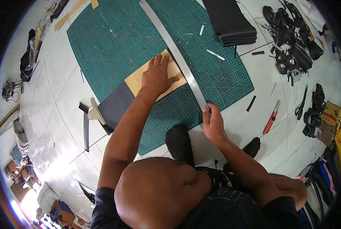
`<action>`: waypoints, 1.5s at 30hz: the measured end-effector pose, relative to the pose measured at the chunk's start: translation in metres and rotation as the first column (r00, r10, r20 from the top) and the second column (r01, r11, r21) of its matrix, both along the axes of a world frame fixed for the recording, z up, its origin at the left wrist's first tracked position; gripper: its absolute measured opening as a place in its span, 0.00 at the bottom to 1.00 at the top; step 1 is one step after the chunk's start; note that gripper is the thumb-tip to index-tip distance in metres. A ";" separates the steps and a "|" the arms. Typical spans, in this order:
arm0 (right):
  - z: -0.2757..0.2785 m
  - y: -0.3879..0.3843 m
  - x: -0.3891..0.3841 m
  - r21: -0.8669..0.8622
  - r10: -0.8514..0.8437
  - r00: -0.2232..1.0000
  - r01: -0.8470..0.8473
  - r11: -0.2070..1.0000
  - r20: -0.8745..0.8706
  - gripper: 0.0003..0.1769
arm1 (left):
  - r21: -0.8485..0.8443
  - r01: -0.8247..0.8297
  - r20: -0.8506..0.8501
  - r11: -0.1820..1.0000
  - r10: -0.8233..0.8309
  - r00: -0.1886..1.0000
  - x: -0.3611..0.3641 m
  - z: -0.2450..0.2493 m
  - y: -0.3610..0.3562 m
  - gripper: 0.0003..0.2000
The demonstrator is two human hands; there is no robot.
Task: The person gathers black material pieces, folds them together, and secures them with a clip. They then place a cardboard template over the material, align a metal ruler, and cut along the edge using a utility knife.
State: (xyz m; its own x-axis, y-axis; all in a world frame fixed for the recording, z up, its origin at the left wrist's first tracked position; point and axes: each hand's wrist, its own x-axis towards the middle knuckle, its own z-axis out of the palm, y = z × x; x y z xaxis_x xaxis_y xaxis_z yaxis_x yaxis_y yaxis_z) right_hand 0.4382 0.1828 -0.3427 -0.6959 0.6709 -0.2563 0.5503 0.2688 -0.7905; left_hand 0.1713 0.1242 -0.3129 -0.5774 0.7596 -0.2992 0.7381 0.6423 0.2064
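Observation:
My left hand (158, 75) lies flat with its fingers spread on a tan cardboard piece (173, 71). That piece rests over a black sheet (119, 102), whose lower left end is held by a metal binder clip (95, 111). My right hand (214, 122) is closed around the near end of a long steel ruler (178, 57). The ruler runs diagonally across the green cutting mat (101, 49), close along the right edge of the cardboard. What lies under my left palm is hidden.
A stack of folded black material (231, 23) lies at the mat's upper right. Black scraps (292, 49) are heaped beyond it. On the tiled floor at right are a red cutter knife (271, 117), scissors (301, 104) and black strips. My foot (179, 143) is at the mat's near edge.

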 end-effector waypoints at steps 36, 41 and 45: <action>-0.017 -0.013 0.018 0.225 0.115 0.992 -0.122 0.967 0.044 0.14 | 0.060 -0.022 0.016 0.998 0.021 1.000 0.002 -0.010 -0.006 0.49; -0.022 -0.012 0.018 0.199 0.094 0.995 -0.097 0.975 0.027 0.13 | 0.008 -0.014 0.010 1.000 0.014 1.000 0.002 -0.008 -0.004 0.48; -0.022 -0.011 0.017 0.171 0.082 0.997 -0.083 0.982 0.009 0.14 | 0.014 -0.019 0.039 1.000 0.018 0.999 0.000 -0.010 -0.005 0.50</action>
State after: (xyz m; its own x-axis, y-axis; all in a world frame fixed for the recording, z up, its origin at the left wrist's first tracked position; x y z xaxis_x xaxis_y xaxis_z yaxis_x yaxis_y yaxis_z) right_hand 0.4548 0.1714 -0.3650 -0.7503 0.6451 -0.1443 0.5221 0.4444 -0.7280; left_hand 0.1713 0.1192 -0.3231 -0.5795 0.7533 -0.3109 0.7175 0.6526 0.2438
